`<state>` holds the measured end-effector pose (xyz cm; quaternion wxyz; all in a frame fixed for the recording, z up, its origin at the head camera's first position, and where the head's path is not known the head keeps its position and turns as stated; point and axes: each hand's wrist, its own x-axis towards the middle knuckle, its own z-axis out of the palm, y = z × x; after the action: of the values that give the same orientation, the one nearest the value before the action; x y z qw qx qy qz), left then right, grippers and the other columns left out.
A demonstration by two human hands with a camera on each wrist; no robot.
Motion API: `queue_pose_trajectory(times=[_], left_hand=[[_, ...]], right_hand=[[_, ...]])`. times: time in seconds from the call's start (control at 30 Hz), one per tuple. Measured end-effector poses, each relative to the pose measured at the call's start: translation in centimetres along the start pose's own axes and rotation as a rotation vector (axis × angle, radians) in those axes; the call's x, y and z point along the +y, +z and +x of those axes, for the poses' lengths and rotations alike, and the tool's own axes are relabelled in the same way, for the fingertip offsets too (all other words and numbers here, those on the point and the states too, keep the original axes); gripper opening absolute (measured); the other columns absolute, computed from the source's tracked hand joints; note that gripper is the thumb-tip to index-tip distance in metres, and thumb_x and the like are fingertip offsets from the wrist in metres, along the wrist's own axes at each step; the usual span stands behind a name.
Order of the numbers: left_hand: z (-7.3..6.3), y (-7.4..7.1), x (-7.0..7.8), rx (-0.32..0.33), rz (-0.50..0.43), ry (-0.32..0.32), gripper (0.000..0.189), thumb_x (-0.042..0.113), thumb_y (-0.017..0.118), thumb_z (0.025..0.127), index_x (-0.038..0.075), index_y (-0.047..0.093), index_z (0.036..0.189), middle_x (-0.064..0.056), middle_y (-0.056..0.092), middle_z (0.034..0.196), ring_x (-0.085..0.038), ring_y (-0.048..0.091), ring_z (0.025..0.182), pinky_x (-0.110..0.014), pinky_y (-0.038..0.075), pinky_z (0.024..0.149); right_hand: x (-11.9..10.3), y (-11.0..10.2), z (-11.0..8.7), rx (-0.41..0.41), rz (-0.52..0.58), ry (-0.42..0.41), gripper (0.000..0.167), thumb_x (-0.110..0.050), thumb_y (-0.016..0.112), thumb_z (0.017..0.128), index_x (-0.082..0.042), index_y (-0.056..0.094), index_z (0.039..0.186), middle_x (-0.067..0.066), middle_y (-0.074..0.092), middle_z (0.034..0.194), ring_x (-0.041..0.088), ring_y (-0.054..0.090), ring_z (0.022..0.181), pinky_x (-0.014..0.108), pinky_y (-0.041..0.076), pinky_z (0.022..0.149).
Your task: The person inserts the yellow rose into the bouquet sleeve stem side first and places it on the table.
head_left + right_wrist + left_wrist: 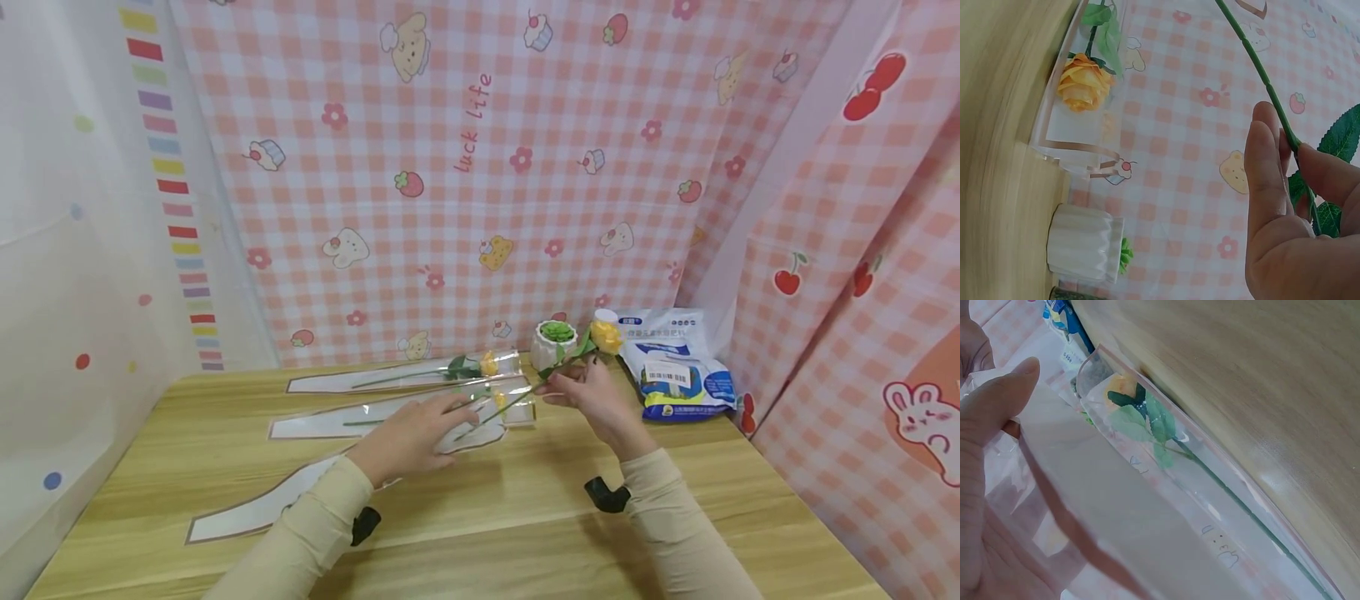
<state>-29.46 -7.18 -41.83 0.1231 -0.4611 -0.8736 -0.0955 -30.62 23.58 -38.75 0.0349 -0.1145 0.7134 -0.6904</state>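
Observation:
In the head view my right hand (596, 404) pinches the green stem of a yellow artificial rose (606, 337), its bloom up and to the right. The right wrist view shows the stem (1266, 81) between thumb and fingers. My left hand (416, 429) grips a white and clear flower sleeve (1104, 494) near its wide end, thumb on the white side. The rose's stem end slants toward this sleeve; the head view does not settle whether it is inside. Behind it lie a sleeved rose (501, 402) and another sleeved rose (488, 363).
A white pot with a green succulent (556, 333) stands at the back of the wooden table (480, 533). To its right a blue and white printed bag (675, 375) leans near the curtain. Pink checked cloth (465, 225) hangs behind the table.

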Motion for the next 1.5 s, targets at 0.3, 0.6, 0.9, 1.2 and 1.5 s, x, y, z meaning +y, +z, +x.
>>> queue_pose_trajectory(times=[0.3,0.6,0.9,1.2,1.5], left_hand=[[0.2,0.0,-0.1,0.038,0.033,0.013,0.06,0.03,0.087,0.081,0.02,0.059,0.133,-0.01,0.051,0.147,-0.026,0.059,0.122,-0.043,0.053,0.1],[0.3,0.1,-0.1,0.04,0.033,0.002,0.059,0.03,0.086,0.083,0.02,0.059,0.134,-0.012,0.05,0.148,-0.025,0.062,0.117,-0.041,0.054,0.1],[0.6,0.3,-0.3,0.076,0.019,0.025,0.057,0.027,0.087,0.082,0.02,0.059,0.131,-0.013,0.051,0.147,-0.025,0.065,0.111,-0.04,0.056,0.096],[1.0,0.2,0.0,0.069,0.03,0.011,0.056,0.027,0.086,0.082,0.021,0.059,0.131,-0.01,0.049,0.15,-0.028,0.06,0.122,-0.042,0.054,0.1],[1.1,0.1,0.0,0.076,0.041,-0.002,0.053,0.03,0.085,0.084,0.022,0.06,0.131,-0.008,0.052,0.147,-0.026,0.061,0.121,-0.042,0.055,0.097]], right_hand=[[0.8,0.8,0.3,0.028,0.056,0.008,0.04,0.005,0.05,0.102,0.007,0.034,0.139,0.014,0.068,0.108,0.017,0.072,0.09,0.035,0.059,0.089],[1.4,1.9,0.4,0.065,0.094,0.031,0.033,0.007,0.05,0.101,0.005,0.038,0.131,0.021,0.066,0.109,0.017,0.072,0.088,0.032,0.06,0.086],[1.9,2.6,0.5,0.076,0.13,0.043,0.025,0.007,0.049,0.101,0.002,0.04,0.124,0.016,0.067,0.105,0.017,0.072,0.088,0.031,0.06,0.084],[2.7,3.7,0.6,0.073,0.143,0.057,0.028,0.008,0.05,0.1,0.003,0.04,0.126,0.014,0.066,0.105,0.018,0.071,0.09,0.033,0.061,0.084],[3.0,4.4,0.5,0.099,0.149,0.075,0.035,0.009,0.051,0.1,0.01,0.035,0.131,0.011,0.064,0.105,0.017,0.067,0.093,0.032,0.061,0.08]])
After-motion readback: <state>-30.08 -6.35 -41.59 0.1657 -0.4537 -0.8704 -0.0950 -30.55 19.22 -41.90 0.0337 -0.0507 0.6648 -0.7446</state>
